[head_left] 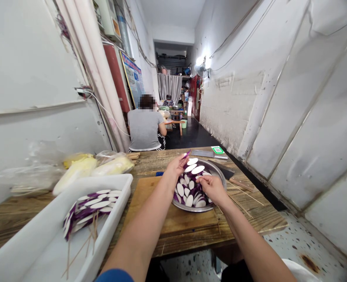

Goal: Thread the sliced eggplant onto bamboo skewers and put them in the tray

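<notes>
A round metal bowl (223, 176) of white, purple-edged eggplant slices (188, 192) sits partly on a wooden cutting board (144, 196). My left hand (177, 165) is above the bowl's left rim, its fingers closed on an eggplant slice (187, 154) seen edge-on. Over the bowl's right side, my right hand (211, 185) has its thumb and fingers pinched together close to the slices. What lies inside that pinch is too small to make out. Several pale slices (197, 169) show between the two hands; whether a stick runs through them I cannot tell.
A white tray (114, 207) at left contains skewered eggplant slices (93, 207). Plastic bags (79, 168) lie behind it. A cleaver (208, 154), a wooden-handled knife (241, 184) and loose bamboo skewers (241, 204) are around the bowl. A person in grey (145, 129) sits beyond the table.
</notes>
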Available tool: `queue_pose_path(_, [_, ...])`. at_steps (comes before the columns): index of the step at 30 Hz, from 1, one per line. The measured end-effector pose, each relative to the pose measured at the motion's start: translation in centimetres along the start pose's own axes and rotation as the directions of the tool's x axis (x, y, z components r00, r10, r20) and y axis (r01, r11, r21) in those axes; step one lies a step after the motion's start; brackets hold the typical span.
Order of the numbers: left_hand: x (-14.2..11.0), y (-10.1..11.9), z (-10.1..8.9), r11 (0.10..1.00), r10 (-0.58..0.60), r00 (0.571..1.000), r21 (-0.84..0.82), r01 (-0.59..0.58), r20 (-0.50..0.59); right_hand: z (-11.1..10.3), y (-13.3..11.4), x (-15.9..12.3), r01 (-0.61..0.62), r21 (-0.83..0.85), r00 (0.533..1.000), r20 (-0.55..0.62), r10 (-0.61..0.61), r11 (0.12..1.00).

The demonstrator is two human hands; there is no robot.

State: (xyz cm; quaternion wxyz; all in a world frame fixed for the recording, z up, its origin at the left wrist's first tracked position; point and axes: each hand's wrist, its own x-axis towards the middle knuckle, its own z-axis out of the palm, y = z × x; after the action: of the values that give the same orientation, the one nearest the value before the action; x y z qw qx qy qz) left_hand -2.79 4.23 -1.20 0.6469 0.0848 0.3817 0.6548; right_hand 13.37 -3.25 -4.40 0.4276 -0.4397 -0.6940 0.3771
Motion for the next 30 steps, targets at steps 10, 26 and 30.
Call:
queue_pose_path(10, [-0.25,-0.23,0.25,0.997,0.071,0.997,0.037,-0.071,-0.002,-0.05,-0.22,0.06,-0.009,-0.039,1.0,0.003,0.009,0.999])
queue_pose_path(26, [-0.14,-0.35,-0.04,0.984,0.164,0.983,0.089,-0.156,-0.083,-0.08,0.12,0.24,-0.004,-0.052,1.0,0.001,0.004,0.999])
queue_pose_path(30, [-0.38,-0.17,0.21,0.991,0.132,0.989,0.042,-0.129,-0.063,-0.12,0.09,0.21,0.003,-0.053,1.0,0.004,-0.003,0.999])
